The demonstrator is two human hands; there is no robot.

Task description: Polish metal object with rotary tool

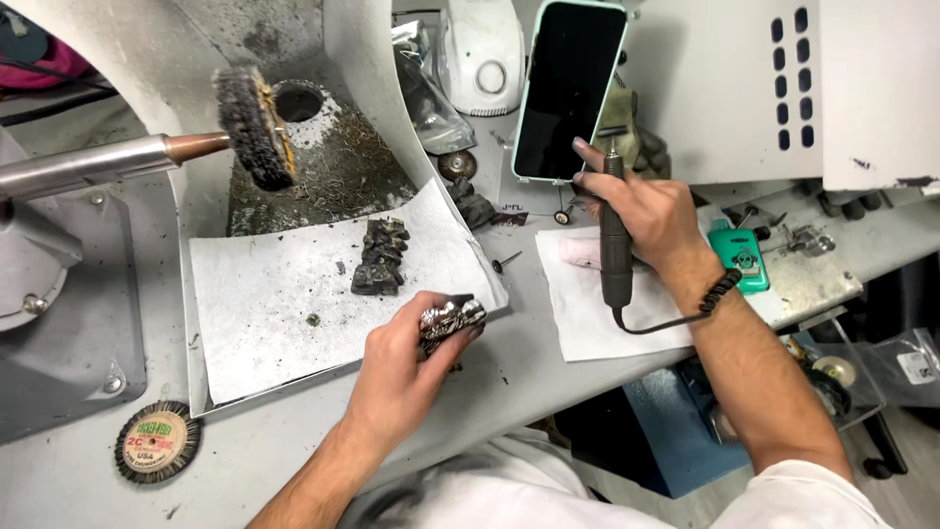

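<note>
Head view: left hand (409,355) low centre, fingers curled shut round a small shiny metal piece (451,317), dark and knobbly w/ bright highlights, held just over the near edge of a white paper towel (264,294) on the grey worktop (294,446); right hand (648,211) raised further back, closed round a dark rotary handpiece (614,245), bit end up near the fingertips, coiled black cord (707,302) looping from its lower end past the wrist; index finger stretched toward a phone (568,88) w/ pale green case, screen dark, propped upright; cannot tell if fingertip touches glass. On the towel, well apart from the held piece: second dark cast piece (380,257), blackened, plus specks of grit. Upper left: bristle wheel brush (255,127) on a tapered motor spindle (117,162), inside a dusty hood w/ a suction hole (299,102). Near left edge: spare round brush wheel (158,441) lying flat. Under right forearm: second paper towel (587,304), pink item partly hidden; teal gadget (739,257) just beside; loose burs scattered near. Risks, as judgement: handpiece bit near phone glass, so a slip may scratch it; propped phone may tip if nudged; cord may snag on towel or burs; small piece may slide from fingers, drop off worktop edge; sleeve or cord near wheel brush risky if spinning, spin not discernible.
</note>
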